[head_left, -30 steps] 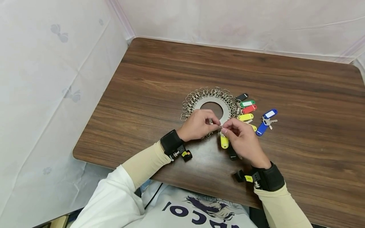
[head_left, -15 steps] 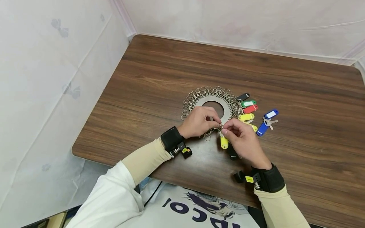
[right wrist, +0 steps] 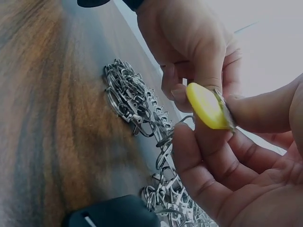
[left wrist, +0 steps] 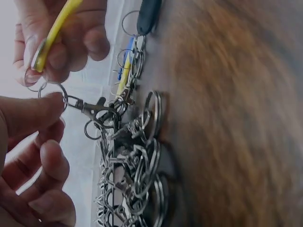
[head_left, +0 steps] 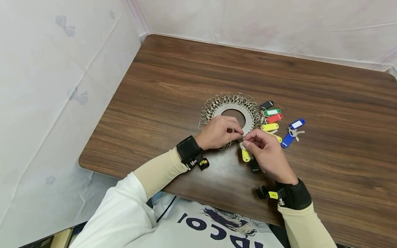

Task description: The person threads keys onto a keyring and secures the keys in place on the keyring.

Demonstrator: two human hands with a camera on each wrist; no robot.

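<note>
A flat metal disc (head_left: 248,121) ringed with several snap clasps (head_left: 227,98) lies on the wooden table (head_left: 173,86). My left hand (head_left: 237,132) pinches one clasp (left wrist: 90,108) at the disc's near edge, by its small ring. Touching it, my right hand (head_left: 246,142) pinches a yellow key tag (head_left: 245,155) at the ring end; the tag (right wrist: 208,106) sits between thumb and fingers. The tag's split ring (left wrist: 35,78) meets the clasp's ring. A black tag (head_left: 255,167) lies under my right hand.
Black (head_left: 266,104), green (head_left: 272,112), red (head_left: 274,118) and yellow (head_left: 269,127) tags fan out on the disc's right side. A blue tag with small keys (head_left: 293,131) lies further right. White sheeting walls the table's left and far sides.
Both hands stay joined at the disc's near edge, working the same ring and clasp. The yellow tag has tilted slightly; the head view has shifted a little.
</note>
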